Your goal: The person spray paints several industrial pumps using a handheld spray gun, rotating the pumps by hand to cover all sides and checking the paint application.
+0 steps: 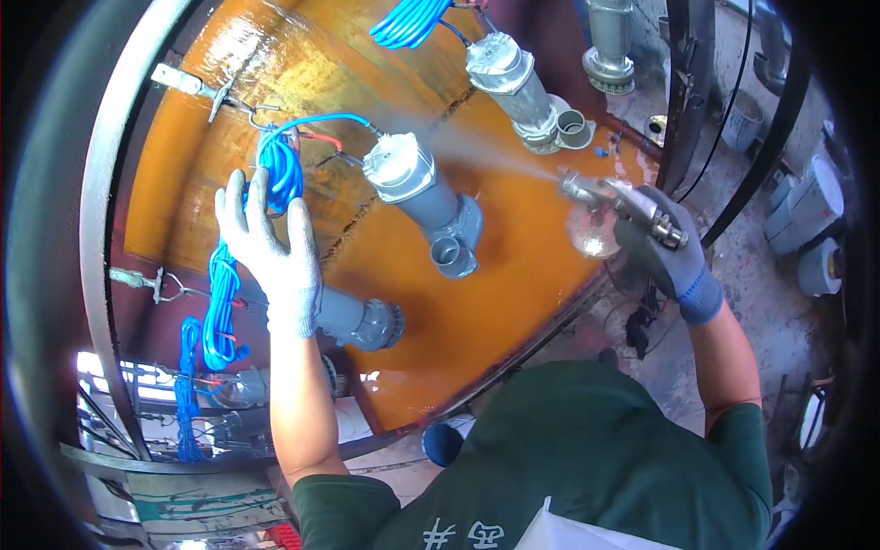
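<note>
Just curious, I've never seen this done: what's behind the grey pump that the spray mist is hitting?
Behind the middle grey pump hangs a rusty orange curved metal panel, wet and glossy. The pump's body covers the patch directly behind it. The right hand holds the silver spray gun.

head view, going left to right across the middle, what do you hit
curved metal rim → blue cable bundle → left hand in a white glove, open → grey pump hanging in the spray → spray gun → right hand in a grey glove gripping it → grey rolls on the floor
</note>
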### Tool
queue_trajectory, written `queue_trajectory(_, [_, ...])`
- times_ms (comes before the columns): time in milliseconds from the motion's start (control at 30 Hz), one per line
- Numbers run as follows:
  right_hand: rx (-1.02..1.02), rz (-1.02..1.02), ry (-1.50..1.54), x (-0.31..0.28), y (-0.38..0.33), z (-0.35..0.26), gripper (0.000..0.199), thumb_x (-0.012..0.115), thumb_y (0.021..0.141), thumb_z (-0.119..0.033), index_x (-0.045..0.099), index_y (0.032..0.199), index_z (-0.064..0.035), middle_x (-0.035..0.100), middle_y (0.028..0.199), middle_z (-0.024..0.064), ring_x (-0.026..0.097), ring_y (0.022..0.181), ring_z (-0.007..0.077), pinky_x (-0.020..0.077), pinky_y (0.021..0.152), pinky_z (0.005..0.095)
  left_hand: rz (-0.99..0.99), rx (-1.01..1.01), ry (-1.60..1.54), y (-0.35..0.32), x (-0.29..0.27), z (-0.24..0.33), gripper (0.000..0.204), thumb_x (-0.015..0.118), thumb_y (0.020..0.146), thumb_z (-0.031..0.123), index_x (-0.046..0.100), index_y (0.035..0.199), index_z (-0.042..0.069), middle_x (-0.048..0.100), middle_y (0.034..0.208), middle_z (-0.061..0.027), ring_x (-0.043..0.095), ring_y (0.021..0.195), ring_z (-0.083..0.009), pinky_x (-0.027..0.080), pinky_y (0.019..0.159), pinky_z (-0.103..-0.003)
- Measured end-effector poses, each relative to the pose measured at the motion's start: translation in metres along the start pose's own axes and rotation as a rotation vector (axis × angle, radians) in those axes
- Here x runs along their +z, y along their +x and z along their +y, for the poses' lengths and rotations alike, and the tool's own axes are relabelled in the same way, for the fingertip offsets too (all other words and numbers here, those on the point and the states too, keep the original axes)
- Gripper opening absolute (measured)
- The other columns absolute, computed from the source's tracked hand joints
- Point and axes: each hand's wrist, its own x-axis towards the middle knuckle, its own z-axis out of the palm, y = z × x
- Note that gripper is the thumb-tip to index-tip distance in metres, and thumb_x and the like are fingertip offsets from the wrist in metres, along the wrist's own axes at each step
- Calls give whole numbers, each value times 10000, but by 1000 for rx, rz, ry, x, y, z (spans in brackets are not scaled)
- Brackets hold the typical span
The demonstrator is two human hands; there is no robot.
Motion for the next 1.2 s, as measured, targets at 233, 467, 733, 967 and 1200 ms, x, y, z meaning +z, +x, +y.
queue_trajectory(233, [-14, -26, -191, 5, 6, -17, 215, 789, 920, -148, 686, 1044, -6, 640, 792, 47, 566, 712, 77, 465, 645, 273, 50, -51, -70, -17, 1, -28, 486, 708, 947, 196, 606, 1404, 63, 478, 1538, -214, 413, 1443, -420, 307, 1204, -537])
queue_trajectory(467, [-25, -213, -190, 6, 4, -10, 253, 780, 933, -189, 689, 1082, -6, 635, 780, 42, 570, 712, 79, 471, 648, 282, 95, -106, -58, -33, 7, -57, 484, 722, 934, 187, 609, 1386, 57, 487, 1533, -231, 483, 1399, -402, 360, 1169, -509])
queue_trajectory(733, [-3, -273, -251, 0, 8, -12, 233, 770, 932, -190, 707, 1074, -16, 667, 778, 67, 599, 697, 111, 491, 654, 328, 98, -219, -119, -44, 22, -94, 514, 698, 962, 160, 563, 1428, -9, 511, 1507, -262, 490, 1398, -407, 358, 1179, -492])
queue_trajectory(967, [-103, -417, -281, -7, 21, -32, 224, 748, 960, -182, 696, 1084, -3, 686, 831, 69, 600, 720, 99, 478, 663, 310, 55, -447, -358, -45, 45, -129, 540, 667, 999, 143, 506, 1471, -62, 539, 1496, -238, 528, 1373, -334, 383, 1170, -430])
queue_trajectory(1200, [-164, -387, -316, 0, 37, -79, 237, 767, 934, -191, 691, 1065, -10, 678, 825, 84, 638, 711, 196, 490, 680, 346, 21, -569, -466, -85, 45, -120, 648, 616, 1021, 150, 365, 1591, -31, 426, 1597, -225, 415, 1472, -309, 309, 1215, -407])
